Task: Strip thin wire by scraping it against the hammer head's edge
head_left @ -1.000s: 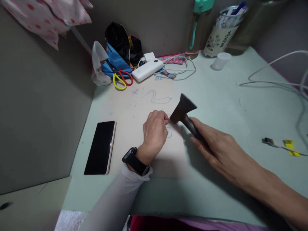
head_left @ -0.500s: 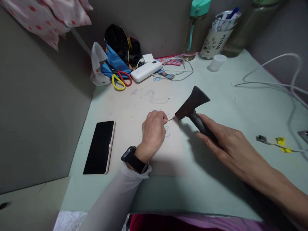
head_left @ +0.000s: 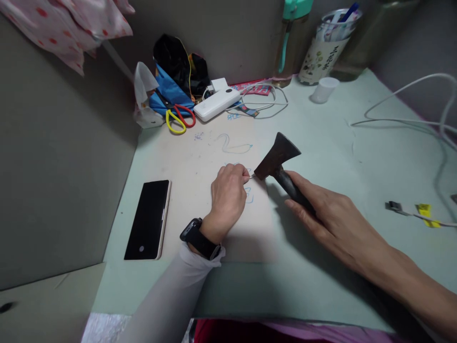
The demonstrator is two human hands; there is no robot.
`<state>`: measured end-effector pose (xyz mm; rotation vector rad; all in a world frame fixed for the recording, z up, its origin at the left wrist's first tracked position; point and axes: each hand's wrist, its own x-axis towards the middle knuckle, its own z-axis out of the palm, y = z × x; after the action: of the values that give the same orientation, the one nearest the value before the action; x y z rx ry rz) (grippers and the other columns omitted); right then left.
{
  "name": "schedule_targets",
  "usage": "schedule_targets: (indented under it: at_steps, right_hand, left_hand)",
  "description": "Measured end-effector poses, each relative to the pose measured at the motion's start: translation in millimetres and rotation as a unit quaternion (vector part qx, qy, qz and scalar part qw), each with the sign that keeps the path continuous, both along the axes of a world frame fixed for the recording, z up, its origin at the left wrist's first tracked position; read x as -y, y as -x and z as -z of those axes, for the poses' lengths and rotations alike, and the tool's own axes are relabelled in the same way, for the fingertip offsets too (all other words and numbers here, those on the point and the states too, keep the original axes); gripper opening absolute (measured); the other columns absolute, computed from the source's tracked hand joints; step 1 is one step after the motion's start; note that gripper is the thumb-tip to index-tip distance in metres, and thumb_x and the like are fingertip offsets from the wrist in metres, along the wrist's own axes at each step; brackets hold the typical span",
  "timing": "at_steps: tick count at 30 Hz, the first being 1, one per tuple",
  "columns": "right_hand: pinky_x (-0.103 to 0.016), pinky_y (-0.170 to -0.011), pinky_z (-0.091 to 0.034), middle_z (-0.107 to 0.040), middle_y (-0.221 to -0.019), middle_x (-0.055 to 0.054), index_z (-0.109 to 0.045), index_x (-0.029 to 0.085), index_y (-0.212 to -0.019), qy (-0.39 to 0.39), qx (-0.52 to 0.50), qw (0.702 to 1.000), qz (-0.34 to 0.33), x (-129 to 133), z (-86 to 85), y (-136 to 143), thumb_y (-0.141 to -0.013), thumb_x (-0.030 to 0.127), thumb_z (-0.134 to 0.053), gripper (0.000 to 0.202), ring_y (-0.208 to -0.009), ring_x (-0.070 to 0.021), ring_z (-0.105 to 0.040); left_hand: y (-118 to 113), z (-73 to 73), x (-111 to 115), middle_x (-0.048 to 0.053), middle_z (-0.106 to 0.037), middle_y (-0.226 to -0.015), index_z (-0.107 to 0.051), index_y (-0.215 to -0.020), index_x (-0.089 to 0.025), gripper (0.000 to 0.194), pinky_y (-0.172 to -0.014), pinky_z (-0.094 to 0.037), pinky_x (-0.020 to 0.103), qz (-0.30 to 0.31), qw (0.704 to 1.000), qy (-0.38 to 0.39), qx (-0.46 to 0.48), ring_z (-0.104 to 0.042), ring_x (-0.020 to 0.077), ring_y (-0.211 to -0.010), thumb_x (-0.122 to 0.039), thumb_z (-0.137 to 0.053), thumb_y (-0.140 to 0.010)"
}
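At upper right, the printed cup (head_left: 322, 52) holds pens. Centre-right, the right hand (head_left: 323, 209), reaching in from lower right, grips the hatchet (head_left: 276, 157); at centre, the left hand (head_left: 229, 193), knuckles up, pinches a thin metal piece (head_left: 252, 176).

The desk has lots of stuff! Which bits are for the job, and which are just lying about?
In the job:
small axe, in the right hand
thin rod, in the left hand

Just lying about:
phone
scissors
white power bank
small white cup
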<state>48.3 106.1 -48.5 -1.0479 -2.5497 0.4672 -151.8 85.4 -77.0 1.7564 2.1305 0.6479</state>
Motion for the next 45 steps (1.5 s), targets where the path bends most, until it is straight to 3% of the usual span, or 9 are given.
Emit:
schedule_targets:
  at_steps: [12,19,27,33,45]
  right_hand:
    - [-0.04,-0.078,-0.061,-0.071,-0.116,-0.022,-0.049,0.0,-0.139,-0.014,-0.005,1.0,-0.019,1,2.1,5,-0.099,0.027,-0.039,0.049,-0.098,-0.0298,-0.073]
    - [-0.041,-0.076,-0.061,-0.072,-0.117,-0.018,-0.047,0.01,-0.142,-0.016,-0.008,1.0,-0.014,3,-5.9,5,-0.099,0.027,-0.038,0.047,-0.094,-0.0293,-0.073]
    - [-0.041,-0.078,-0.061,-0.07,-0.121,-0.017,-0.045,0.012,-0.144,0.0,-0.003,1.0,-0.009,3,4.0,0,-0.099,0.028,-0.04,0.048,-0.098,-0.0294,-0.073]
    - [-0.038,-0.076,-0.061,-0.071,-0.117,-0.021,-0.047,0.004,-0.14,-0.019,-0.018,0.999,-0.023,4,-1.0,2,-0.099,0.025,-0.039,0.047,-0.093,-0.0277,-0.073]
    - [-0.041,-0.079,-0.061,-0.071,-0.121,-0.016,-0.044,0.014,-0.145,0.025,-0.01,1.0,-0.008,3,8.7,3,-0.099,0.03,-0.039,0.048,-0.098,-0.0285,-0.072]
  left_hand:
    - [-2,-2.3,-1,0.005,-0.065,-0.095,-0.059,-0.088,-0.019,0.017,-0.076,-0.04,0.032,-0.006,1.0,0.015,-0.014,-0.054,0.0213,-0.094,-0.01,-0.047,-0.096]
    - [-1,-0.1,0,0.005,-0.065,-0.093,-0.058,-0.086,-0.02,0.019,-0.075,-0.039,0.032,-0.007,1.0,0.005,-0.007,-0.055,0.0207,-0.092,-0.007,-0.046,-0.094]
    - [-1,0.0,0,0.005,-0.065,-0.093,-0.057,-0.086,-0.02,0.019,-0.075,-0.04,0.032,-0.007,1.0,0.002,-0.007,-0.055,0.0207,-0.092,-0.009,-0.045,-0.094]
    - [-1,1.0,-1,0.005,-0.065,-0.093,-0.057,-0.085,-0.02,0.018,-0.074,-0.039,0.032,-0.007,1.0,0.002,-0.011,-0.055,0.0207,-0.092,-0.009,-0.046,-0.095]
    - [-2,-3.1,-1,0.006,-0.064,-0.093,-0.056,-0.086,-0.02,0.019,-0.076,-0.041,0.032,-0.007,1.0,0.016,-0.016,-0.056,0.0208,-0.093,-0.006,-0.044,-0.093]
